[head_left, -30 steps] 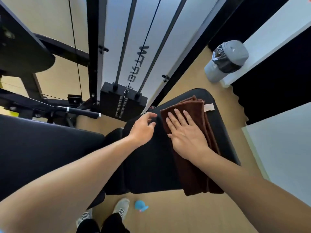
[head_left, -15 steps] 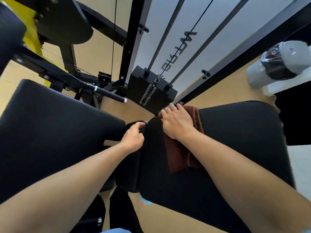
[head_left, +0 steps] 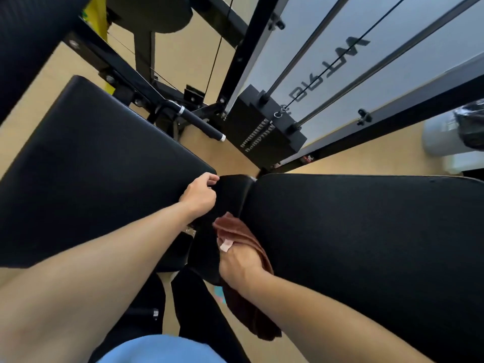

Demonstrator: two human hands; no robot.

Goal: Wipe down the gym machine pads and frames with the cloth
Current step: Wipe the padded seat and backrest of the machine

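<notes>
Cloth (head_left: 242,239) of brown colour lies in the lower middle of the frame, on the left edge of the large black pad (head_left: 366,244) that fills the right side. The right hand (head_left: 239,267) is closed on the cloth and presses it against this edge; the fingers go under the fabric and I cannot see them. One end of the cloth points up toward the middle of the frame, and the other end hangs down below the wrist. A small pale label (head_left: 225,244) shows on the cloth just above the hand.

The left hand (head_left: 200,192) is in the middle of the frame, well apart from the right one. Its fingers are curled at the corner where the left pad (head_left: 91,166) meets a smaller black pad (head_left: 233,189) between the two big ones. Whether it grips something there, I cannot tell.

In the upper middle stands the black weight stack (head_left: 264,129) with two steel guide rods (head_left: 296,64) and a thin cable (head_left: 337,64). A black handle bar (head_left: 201,124) with a white tip lies to its left. The black frame (head_left: 243,56) rises beside it. A grey bin (head_left: 450,132) is at the right edge, on the light wooden floor (head_left: 183,53).
</notes>
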